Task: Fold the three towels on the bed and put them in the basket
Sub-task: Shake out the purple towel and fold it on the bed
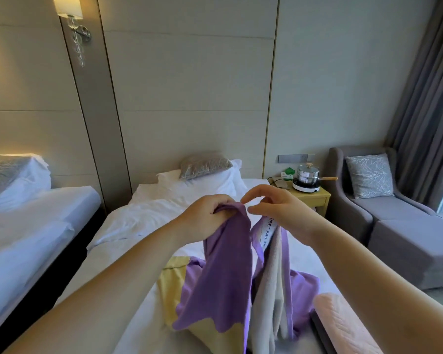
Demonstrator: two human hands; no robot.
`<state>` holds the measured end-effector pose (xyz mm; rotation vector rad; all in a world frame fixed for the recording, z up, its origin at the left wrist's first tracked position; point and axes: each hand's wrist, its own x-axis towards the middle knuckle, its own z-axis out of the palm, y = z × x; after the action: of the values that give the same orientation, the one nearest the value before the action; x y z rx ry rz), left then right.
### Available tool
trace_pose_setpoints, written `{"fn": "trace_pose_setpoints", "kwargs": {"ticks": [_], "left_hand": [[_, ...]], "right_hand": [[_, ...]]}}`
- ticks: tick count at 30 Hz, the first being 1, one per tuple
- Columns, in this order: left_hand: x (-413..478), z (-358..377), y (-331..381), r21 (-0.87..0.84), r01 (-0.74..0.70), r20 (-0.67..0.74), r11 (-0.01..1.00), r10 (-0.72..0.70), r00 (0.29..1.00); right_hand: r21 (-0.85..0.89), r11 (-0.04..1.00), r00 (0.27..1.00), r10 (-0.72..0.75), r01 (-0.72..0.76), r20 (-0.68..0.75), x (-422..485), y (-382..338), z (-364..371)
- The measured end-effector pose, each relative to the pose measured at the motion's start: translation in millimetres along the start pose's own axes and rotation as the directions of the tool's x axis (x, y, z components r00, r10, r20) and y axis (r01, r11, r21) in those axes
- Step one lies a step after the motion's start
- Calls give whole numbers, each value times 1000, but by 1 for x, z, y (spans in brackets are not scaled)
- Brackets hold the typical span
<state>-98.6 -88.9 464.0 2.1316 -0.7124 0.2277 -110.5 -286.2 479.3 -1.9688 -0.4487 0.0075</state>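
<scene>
**Towel held up over the bed**

1. Surface. A bed (138, 226) with white sheets fills the centre of the frame. At its head, centre frame, lie a white pillow (215, 183) and a grey cushion (205, 164).
2. Purple towel (223, 277). It hangs from both hands in the centre of the frame, and its lower end trails onto the bed at lower centre. It has a grey face and a white label (268, 231) on the right side.
3. Left hand (205, 215). Its fingers (223, 200) are curled over the towel's top edge and grip it.
4. Right hand (274, 208). Its fingers (253, 192) are curled, with the thumb and index tips close but apart. The label and grey face hang from under the hand. The grip itself is hidden.
5. Other towels. A yellow towel (170, 284) lies flat on the bed, partly under the purple one. A pink towel (343, 325) lies at lower right beside a dark edge, which cannot be identified.
6. Room.
   - A second bed (36, 221) stands at left.
   - A wall lamp (78, 34) is lit at upper left.
   - A desk (315, 198) right of the pillow carries a pot (308, 173) on a hotplate (306, 187).
   - A grey armchair (394, 226) stands at right.
   - Behind it, a grey curtain (425, 98) hangs at upper right.
</scene>
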Motion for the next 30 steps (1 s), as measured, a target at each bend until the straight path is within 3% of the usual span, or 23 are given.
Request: {"fn": "trace_pose_setpoints", "kwargs": {"ticks": [3, 6, 8, 10, 12, 15, 21, 24, 26, 30], "left_hand": [[9, -2, 1, -114, -2, -161, 994, -16, 987], [25, -12, 9, -250, 38, -275, 968, -109, 955], [35, -15, 18, -306, 64, -280, 950, -154, 948], [43, -12, 26, -309, 74, -299, 948, -171, 939], [50, -8, 32, -321, 72, -315, 944, -179, 932], [59, -3, 41, -372, 98, -321, 923, -227, 920], [68, -4, 61, -411, 73, -379, 908, -244, 893], [69, -7, 69, -408, 69, -406, 910, -249, 879], [69, -9, 71, -425, 67, -424, 903, -264, 866], [67, -16, 76, -514, 47, -435, 856, -308, 846]], "right_hand": [[-199, 980, 997, 38, -25, 60, -14, 7, -15], [-550, 834, 985, 59, 39, 159, -22, 23, -20], [-655, 753, 986, 65, 54, 156, -25, 35, -20], [-601, 799, 995, 34, 32, 99, -25, 44, -18], [-412, 909, 998, 40, -57, -49, -23, 51, -13], [-214, 961, 958, 113, -172, -264, -19, 57, -5], [-118, 988, 919, 45, -99, -392, -21, 63, 8], [-20, 998, 935, 51, -62, -352, -23, 65, 21], [-31, 999, 949, -5, -5, -316, -24, 63, 30], [-348, 937, 968, -90, 3, -233, -19, 64, 44]]}}
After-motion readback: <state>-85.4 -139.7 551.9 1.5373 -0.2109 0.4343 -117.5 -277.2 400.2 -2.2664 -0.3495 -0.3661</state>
